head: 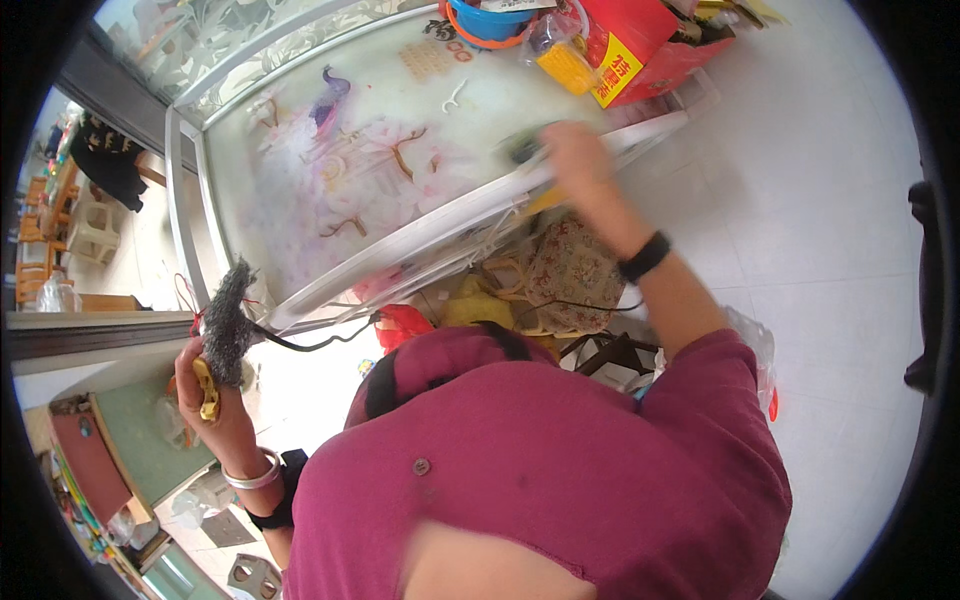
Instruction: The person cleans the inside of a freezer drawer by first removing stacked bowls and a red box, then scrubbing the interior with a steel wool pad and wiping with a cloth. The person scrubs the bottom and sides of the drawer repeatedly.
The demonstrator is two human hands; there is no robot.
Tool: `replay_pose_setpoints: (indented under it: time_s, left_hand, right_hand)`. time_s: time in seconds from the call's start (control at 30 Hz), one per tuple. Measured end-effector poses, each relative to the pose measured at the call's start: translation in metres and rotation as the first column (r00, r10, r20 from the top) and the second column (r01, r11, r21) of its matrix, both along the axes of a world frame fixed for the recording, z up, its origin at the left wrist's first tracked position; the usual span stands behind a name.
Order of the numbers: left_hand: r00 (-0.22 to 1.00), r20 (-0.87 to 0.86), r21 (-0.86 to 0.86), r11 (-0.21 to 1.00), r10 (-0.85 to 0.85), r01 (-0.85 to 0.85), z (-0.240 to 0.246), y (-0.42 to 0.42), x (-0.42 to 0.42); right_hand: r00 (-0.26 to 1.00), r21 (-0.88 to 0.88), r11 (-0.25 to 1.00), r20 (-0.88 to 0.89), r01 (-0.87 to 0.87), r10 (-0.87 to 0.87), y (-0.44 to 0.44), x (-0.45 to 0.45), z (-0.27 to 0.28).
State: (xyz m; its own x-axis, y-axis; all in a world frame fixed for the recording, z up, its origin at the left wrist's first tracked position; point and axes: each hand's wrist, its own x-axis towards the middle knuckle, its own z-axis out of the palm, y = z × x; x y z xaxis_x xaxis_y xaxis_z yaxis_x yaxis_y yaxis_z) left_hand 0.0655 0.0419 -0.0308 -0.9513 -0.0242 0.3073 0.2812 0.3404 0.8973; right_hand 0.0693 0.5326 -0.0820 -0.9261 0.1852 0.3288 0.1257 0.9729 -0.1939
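Note:
My left hand (217, 409), with a silvery bangle on its wrist, is raised at the left, its fingers closed around a small yellow object (205, 388) and a grey shaggy bundle (230, 322). What the bundle is, I cannot tell. A black cord (307, 346) appears behind it. My right hand (581, 154), with a black wristband, is blurred over the near right edge of a table with a floral and peacock top (292, 217). A dark green, blurred object (520, 145) lies at its fingers; whether they hold it is unclear. A white forked piece (454, 96) lies on the tabletop.
At the table's far right are a blue basin (491, 21), a yellow packet (568, 67) and a red carton (649, 45). Below the edge are a flower-patterned cushion (574, 274) and red (401, 326) and yellow bags. A metal frame (180, 202) stands at the left.

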Motion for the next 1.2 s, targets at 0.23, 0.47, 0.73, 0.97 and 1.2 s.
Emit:
replay_pose_setpoints:
  time_s: [0.23,0.47,0.73,0.97,1.2]
  left_hand:
    - [1.0,0.009,0.014,1.0,0.024,-0.024,-0.008,-0.021,0.007]
    - [0.999,0.028,0.116,0.993,-0.014,0.011,-0.001,-0.007,-0.004]
    - [0.998,-0.025,0.026,0.998,0.057,-0.057,0.004,-0.012,0.008]
    - [0.999,-0.019,0.075,0.996,0.046,-0.045,0.014,-0.011,0.012]
    - [0.992,0.003,0.071,0.99,0.122,-0.122,0.013,-0.025,0.032]
  right_hand:
    - [0.998,0.122,0.991,-0.035,0.059,-0.055,-0.001,-0.002,-0.001]
    - [0.947,-0.203,0.925,-0.081,-0.32,0.31,-0.131,-0.024,0.021]
    - [0.992,-0.084,0.989,-0.031,-0.123,0.121,-0.05,-0.04,0.009]
    - [0.971,0.046,0.996,-0.224,-0.078,0.086,-0.022,-0.115,0.032]
    - [0.981,0.148,0.972,0.04,0.182,-0.189,-0.009,-0.065,0.012]
